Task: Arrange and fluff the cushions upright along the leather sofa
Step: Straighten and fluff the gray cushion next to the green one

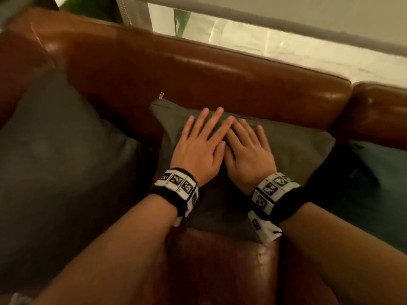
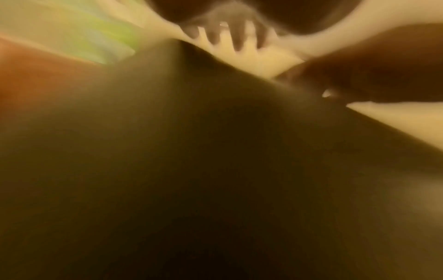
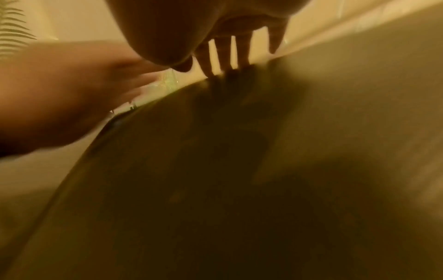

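Left hand and right hand laid flat side by side, fingers extended, pressed on olive-green square fabric cushion, brown leather sofa behind.

behind the sofa's back edge — a pale window ledge with a grey roller blind lowered above it; green plant leaves stand by the ledge's left end — a fern frond shows at the right-wrist view's upper left corner.

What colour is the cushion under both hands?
Olive green, clearest in the head view: the cushion.
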Demonstrator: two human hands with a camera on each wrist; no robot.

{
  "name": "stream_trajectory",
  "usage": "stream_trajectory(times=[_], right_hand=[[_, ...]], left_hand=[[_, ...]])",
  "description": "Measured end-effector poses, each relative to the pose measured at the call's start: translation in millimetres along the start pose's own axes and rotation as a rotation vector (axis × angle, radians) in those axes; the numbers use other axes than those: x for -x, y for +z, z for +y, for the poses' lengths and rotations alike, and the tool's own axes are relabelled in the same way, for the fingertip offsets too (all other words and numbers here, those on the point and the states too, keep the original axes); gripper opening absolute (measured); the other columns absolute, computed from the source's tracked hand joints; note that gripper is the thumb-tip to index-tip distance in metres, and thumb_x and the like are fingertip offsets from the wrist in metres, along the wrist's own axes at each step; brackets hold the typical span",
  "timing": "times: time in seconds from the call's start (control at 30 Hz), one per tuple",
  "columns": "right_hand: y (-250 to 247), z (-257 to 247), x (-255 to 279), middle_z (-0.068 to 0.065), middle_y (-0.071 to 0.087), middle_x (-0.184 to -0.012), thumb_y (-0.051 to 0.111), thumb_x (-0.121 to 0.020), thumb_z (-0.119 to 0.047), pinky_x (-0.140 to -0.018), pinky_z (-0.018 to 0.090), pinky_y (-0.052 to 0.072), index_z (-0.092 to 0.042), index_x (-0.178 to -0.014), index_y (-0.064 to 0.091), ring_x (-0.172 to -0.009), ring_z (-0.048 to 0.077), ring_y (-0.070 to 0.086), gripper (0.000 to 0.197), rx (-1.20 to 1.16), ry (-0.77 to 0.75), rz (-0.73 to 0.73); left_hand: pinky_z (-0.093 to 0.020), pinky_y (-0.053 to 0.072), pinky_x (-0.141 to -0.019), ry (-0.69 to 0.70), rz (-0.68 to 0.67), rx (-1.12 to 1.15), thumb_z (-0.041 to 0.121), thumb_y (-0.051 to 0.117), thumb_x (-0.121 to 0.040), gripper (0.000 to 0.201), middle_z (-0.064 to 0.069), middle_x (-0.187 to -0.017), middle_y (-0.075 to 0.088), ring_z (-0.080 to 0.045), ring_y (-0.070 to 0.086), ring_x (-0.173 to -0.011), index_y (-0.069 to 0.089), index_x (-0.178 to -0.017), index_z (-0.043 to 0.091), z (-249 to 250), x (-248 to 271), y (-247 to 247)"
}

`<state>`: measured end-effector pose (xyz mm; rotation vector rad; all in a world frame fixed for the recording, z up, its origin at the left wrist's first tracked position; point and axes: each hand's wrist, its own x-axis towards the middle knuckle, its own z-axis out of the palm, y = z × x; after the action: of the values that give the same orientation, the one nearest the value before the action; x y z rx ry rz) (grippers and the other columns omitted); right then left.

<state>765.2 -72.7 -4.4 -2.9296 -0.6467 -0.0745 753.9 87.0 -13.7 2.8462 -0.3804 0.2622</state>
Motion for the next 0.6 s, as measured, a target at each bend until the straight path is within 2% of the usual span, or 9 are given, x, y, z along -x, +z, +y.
stream_trajectory(times=[0.1, 0.17, 0.27, 0.33, 0.43, 0.5, 0.6], right_hand=[[8.5, 38.5, 12.5, -0.003, 0.014, -0.164, 0.02, -0.099, -0.053, -0.122, 0.045, 0.002, -0.033, -0.156, 0.011, -0.152, 0.019, 0.007, 0.061, 0.097, 0.005, -0.063], [8.0, 82.1, 29.8, -0.006, 0.008, -0.165, 0.016, -0.098, -0.057, -0.122, 0.044, 0.0, -0.034, -0.156, 0.006, -0.152, 0.017, 0.001, 0.063, 0.113, 0.108, -0.059], [-0.4, 123.5, 50.9, -0.005, 0.007, -0.165, 0.012, -0.097, -0.062, -0.122, 0.043, -0.003, -0.031, -0.156, 0.006, -0.151, 0.014, -0.001, 0.067, 0.103, 0.353, -0.053], [-6.7, 122.1, 50.5, -0.003, 0.011, -0.164, 0.016, -0.098, -0.059, -0.122, 0.044, -0.003, -0.026, -0.156, 0.014, -0.151, 0.014, 0.002, 0.067, 0.089, 0.402, 0.009], [-4.3, 95.1, 46.6, 0.001, 0.012, -0.164, 0.027, -0.1, -0.049, -0.122, 0.047, 0.002, -0.023, -0.156, 0.018, -0.152, 0.019, 0.004, 0.062, 0.054, 0.244, 0.149], [19.7, 78.8, 64.0, 0.005, 0.009, -0.164, 0.031, -0.099, -0.047, -0.121, 0.051, 0.006, -0.022, -0.156, 0.016, -0.152, 0.024, 0.004, 0.064, 0.063, 0.123, 0.161], [85.8, 66.3, 129.3, 0.007, 0.005, -0.163, 0.034, -0.1, -0.046, -0.12, 0.053, 0.012, -0.018, -0.156, 0.009, -0.151, 0.027, 0.003, 0.068, 0.085, 0.019, 0.154]], left_hand=[[-0.045, 0.011, -0.122, 0.017, -0.118, -0.137, 0.045, 0.023, -0.098, 0.058, 0.005, -0.163, 0.015, -0.022, 0.011, -0.151, 0.013, -0.155, 0.034, -42.4, -7.4, 10.6], [-0.043, 0.009, -0.122, -0.008, -0.155, -0.175, 0.052, 0.02, -0.097, 0.061, 0.003, -0.164, 0.013, -0.021, 0.01, -0.151, 0.01, -0.154, 0.034, -63.7, -8.6, 7.2], [-0.045, 0.006, -0.122, -0.071, -0.177, -0.18, 0.054, 0.018, -0.094, 0.064, 0.001, -0.164, 0.01, -0.023, 0.007, -0.152, 0.011, -0.154, 0.033, -53.1, -13.4, -6.4], [-0.053, 0.002, -0.12, -0.083, -0.144, -0.19, 0.053, 0.023, -0.093, 0.065, -0.001, -0.164, 0.009, -0.029, 0.005, -0.151, 0.014, -0.154, 0.033, -24.0, -15.3, -14.2], [-0.059, 0.003, -0.119, 0.081, -0.202, -0.219, 0.058, 0.02, -0.093, 0.064, 0.002, -0.164, 0.009, -0.029, 0.004, -0.151, 0.011, -0.153, 0.038, 9.8, -24.0, -12.9], [-0.06, 0.007, -0.118, 0.096, -0.263, -0.213, 0.062, 0.015, -0.093, 0.063, 0.005, -0.164, 0.01, -0.028, 0.007, -0.151, 0.006, -0.153, 0.042, 13.1, -35.5, -6.6], [-0.06, 0.011, -0.117, 0.083, -0.269, -0.197, 0.062, 0.016, -0.094, 0.062, 0.006, -0.163, 0.014, -0.028, 0.012, -0.15, 0.008, -0.152, 0.043, 5.4, -46.5, 3.6]])
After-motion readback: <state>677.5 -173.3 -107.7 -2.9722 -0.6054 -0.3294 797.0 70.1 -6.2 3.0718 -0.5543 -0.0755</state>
